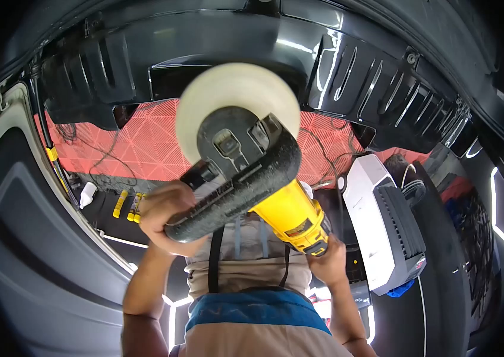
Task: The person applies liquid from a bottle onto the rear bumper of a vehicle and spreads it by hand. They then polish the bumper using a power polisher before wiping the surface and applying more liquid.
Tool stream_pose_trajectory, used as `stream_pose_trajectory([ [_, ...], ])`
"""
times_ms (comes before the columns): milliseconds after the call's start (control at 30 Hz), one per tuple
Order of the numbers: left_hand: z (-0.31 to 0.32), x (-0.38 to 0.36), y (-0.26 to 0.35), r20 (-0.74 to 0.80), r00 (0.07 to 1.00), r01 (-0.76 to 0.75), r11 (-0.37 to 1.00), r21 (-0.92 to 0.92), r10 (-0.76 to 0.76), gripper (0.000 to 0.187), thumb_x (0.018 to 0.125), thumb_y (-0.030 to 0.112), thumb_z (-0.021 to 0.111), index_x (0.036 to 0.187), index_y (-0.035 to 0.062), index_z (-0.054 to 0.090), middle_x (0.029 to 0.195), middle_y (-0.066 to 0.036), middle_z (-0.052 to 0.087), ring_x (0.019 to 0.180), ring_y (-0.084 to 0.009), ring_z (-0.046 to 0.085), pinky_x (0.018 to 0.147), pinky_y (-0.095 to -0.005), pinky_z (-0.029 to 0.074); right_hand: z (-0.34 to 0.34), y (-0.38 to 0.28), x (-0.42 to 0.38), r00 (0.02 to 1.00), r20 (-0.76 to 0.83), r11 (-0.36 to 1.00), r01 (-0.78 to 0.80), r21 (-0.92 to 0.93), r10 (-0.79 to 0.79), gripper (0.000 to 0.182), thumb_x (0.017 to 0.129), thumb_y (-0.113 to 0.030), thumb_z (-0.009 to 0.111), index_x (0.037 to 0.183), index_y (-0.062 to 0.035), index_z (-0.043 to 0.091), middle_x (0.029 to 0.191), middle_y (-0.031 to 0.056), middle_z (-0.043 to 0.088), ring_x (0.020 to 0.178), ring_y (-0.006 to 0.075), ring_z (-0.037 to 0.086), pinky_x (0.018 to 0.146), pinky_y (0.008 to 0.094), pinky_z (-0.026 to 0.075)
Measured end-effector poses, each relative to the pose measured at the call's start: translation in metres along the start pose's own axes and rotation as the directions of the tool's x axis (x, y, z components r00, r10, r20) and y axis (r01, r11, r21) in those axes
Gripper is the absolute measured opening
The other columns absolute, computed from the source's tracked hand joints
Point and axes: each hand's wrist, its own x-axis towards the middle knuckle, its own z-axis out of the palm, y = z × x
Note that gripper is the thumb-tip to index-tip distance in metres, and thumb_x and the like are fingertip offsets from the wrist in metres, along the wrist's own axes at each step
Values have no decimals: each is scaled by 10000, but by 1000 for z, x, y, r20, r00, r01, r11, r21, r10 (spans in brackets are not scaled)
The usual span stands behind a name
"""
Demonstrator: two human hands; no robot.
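Polisher (pixel 264 174) work like this is looking, to me, like a balance job. If you're running one, you're wanting the pale round pad (pixel 240 83) sitting flat on whatever it's meeting, with light, even pressure so an edge isn't digging in. I'm also thinking you're better off steering from the front, supporting the tail, and minding the loose cable (pixel 68 134) that's lying on the red floor tiles (pixel 85 163).

Grip-wise, the left hand (pixel 167 217) is wrapping its fingers round the black front handle (pixel 204 217). The right hand (pixel 329 260) is clasping the rear end of the yellow body (pixel 287 217), though some of those fingers are hiding behind it. So the tool is sitting slantwise between both hands, with the pad end reaching out past them and overlapping the black panel (pixel 228 47) in view. I'm honestly not seeing whether they're touching.
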Motion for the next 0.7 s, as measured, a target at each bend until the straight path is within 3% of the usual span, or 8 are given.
stream_pose_trajectory([
  [100, 1, 7, -1, -77, 995, -54, 994, 96, 61, 168, 744, -20, 695, 726, -28, 529, 614, -119, 542, 544, -247, 565, 532, -355, 475, 13, -4, -1, 1000, -21, 1000, 10, 24, -9, 295, 667, -82, 764, 916, -16, 620, 843, 213, 670, 794, 449, 659, 685, 461, 546],
  [200, 4, 11, 1, -78, 996, -32, 998, 55, 36, 240, 753, 14, 717, 664, -22, 497, 602, -118, 519, 544, -246, 547, 531, -348, 463, 11, -3, -4, 999, -26, 999, -30, 30, 31, 297, 668, -79, 762, 922, -19, 621, 847, 210, 673, 804, 443, 663, 688, 458, 549],
  [367, 3, 12, -4, 63, 997, -47, 997, -66, 51, 260, 743, 45, 701, 661, -1, 458, 594, -105, 483, 512, -242, 492, 509, -341, 416, 14, 0, -19, 995, -83, 996, -48, 72, 54, 313, 660, -87, 779, 917, -12, 617, 841, 212, 674, 797, 448, 661, 686, 456, 550],
  [433, 1, 0, 4, 6, 998, 55, 998, 28, -56, 227, 725, 61, 685, 667, -9, 478, 587, -101, 479, 481, -235, 473, 490, -333, 402, 10, 1, -27, 998, -3, 998, -59, 29, 59, 303, 658, -86, 775, 899, -8, 609, 829, 216, 670, 788, 453, 658, 678, 457, 547],
  [500, 7, 1, 3, -86, 996, 21, 999, 31, -19, 207, 705, 63, 664, 663, -11, 476, 577, -98, 464, 463, -227, 458, 477, -326, 387, 6, -5, -30, 997, 5, 997, -74, 36, 74, 301, 640, -78, 772, 875, -7, 598, 817, 218, 667, 776, 456, 653, 671, 457, 545],
  [567, 7, 12, -1, -9, 1000, -6, 999, 31, 6, 231, 696, 59, 659, 645, -2, 442, 577, -99, 461, 472, -221, 466, 479, -318, 384, 4, -8, -33, 995, -77, 997, -61, 43, 64, 292, 615, -54, 755, 837, -1, 573, 813, 226, 661, 757, 464, 646, 651, 458, 537],
  [600, 9, 17, -7, 0, 999, -33, 997, -65, 33, 224, 687, 48, 665, 641, -13, 454, 572, -100, 450, 477, -218, 467, 480, -318, 382, 7, 1, -37, 990, -90, 994, -104, 25, 106, 281, 593, -32, 730, 819, 7, 567, 802, 234, 655, 741, 470, 640, 639, 450, 533],
  [700, 19, 22, -11, -50, 998, -39, 991, -126, 33, 235, 706, 80, 686, 655, -30, 484, 558, -87, 422, 467, -217, 450, 472, -324, 372, -3, -5, -39, 978, -191, 996, -79, 44, 86, 257, 589, -17, 707, 797, 11, 559, 774, 239, 645, 728, 475, 634, 631, 440, 530],
])
